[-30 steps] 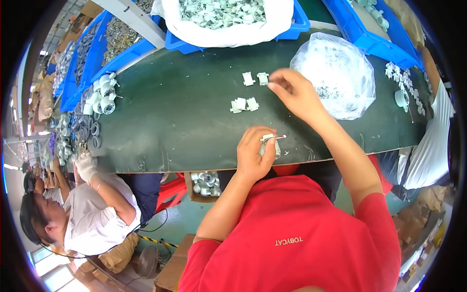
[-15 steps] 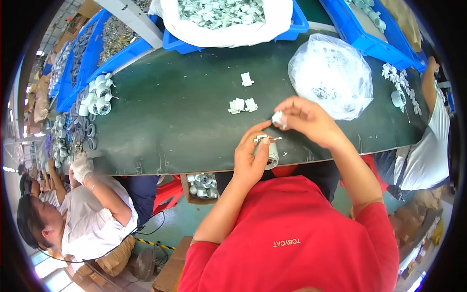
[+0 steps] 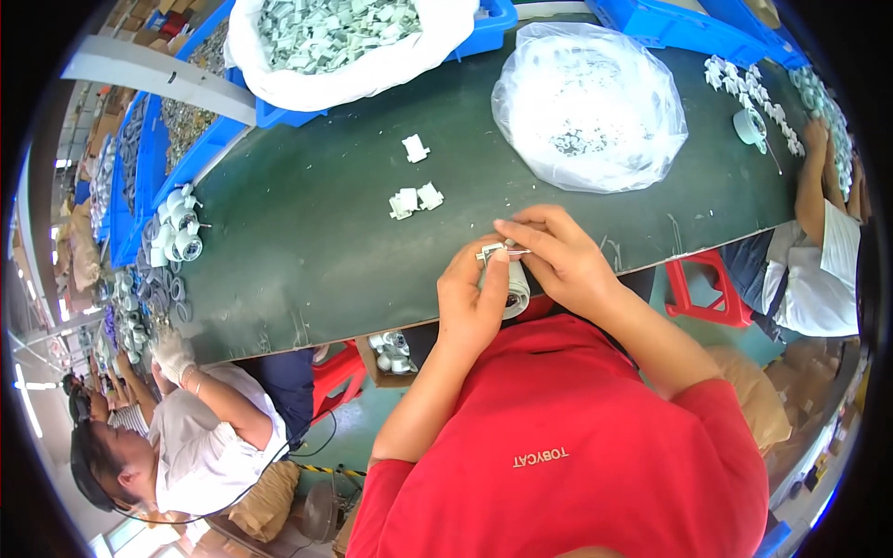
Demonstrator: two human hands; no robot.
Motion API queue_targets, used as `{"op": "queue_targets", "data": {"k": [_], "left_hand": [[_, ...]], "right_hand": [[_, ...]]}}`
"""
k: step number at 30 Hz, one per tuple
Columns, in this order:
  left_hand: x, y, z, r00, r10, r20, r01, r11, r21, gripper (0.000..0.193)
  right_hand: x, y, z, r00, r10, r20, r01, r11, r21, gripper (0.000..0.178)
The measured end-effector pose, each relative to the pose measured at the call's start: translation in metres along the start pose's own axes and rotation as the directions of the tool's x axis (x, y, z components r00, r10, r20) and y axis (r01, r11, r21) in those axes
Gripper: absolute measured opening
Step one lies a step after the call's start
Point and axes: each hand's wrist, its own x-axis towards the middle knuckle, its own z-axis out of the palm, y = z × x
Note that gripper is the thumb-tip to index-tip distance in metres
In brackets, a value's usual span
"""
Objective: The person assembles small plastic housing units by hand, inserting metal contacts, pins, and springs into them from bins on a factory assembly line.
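A white cylindrical housing [image 3: 519, 288] is in my left hand [image 3: 468, 298], which is closed around it at the table's front edge. At the top of the housing, beside my left thumb, sits a small white plastic clip [image 3: 488, 251]. Thin wires or pins [image 3: 521, 251] stick out to the right there. My right hand [image 3: 563, 256] meets the left one, its thumb and fingers pinched close to the wires. What those fingers hold is hidden. Farther off on the table lie loose white plastic clips: one alone [image 3: 416, 148] and a pair [image 3: 404, 204] just nearer.
A clear plastic bag [image 3: 591, 107] of white parts lies beyond my right hand. A white sack [image 3: 344, 88] of pale clips sits in a blue bin. Housings [image 3: 177, 223] and grey rings stand left. Co-workers sit on both sides; one's gloved hand [image 3: 173, 355] rests at the left edge.
My right hand has come down and left with its small white piece to the housing in my left hand; the piece is now mostly hidden. The view has turned and shifted.
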Motion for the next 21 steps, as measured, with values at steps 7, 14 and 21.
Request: {"op": "queue_targets", "data": {"k": [7, 14, 21], "left_hand": [[0.005, 0.018, -0.003, 0.893, -0.412, 0.183, 0.437, 0.695, -0.571, 0.032], [0.008, 0.006, 0.000, 0.988, 0.094, -0.121, -0.078, 0.988, 0.130, 0.018], [0.009, 0.003, 0.004, 0.962, 0.254, -0.101, -0.203, 0.912, 0.357, 0.024]], "right_hand": [[0.002, 0.001, -0.009, 0.979, -0.201, -0.043, 0.189, 0.961, -0.202, 0.050], [-0.008, -0.004, -0.013, 0.927, 0.375, -0.013, -0.333, 0.839, 0.429, 0.036], [-0.001, -0.024, -0.005, 0.876, 0.439, 0.202, -0.475, 0.708, 0.522, 0.033]]}}
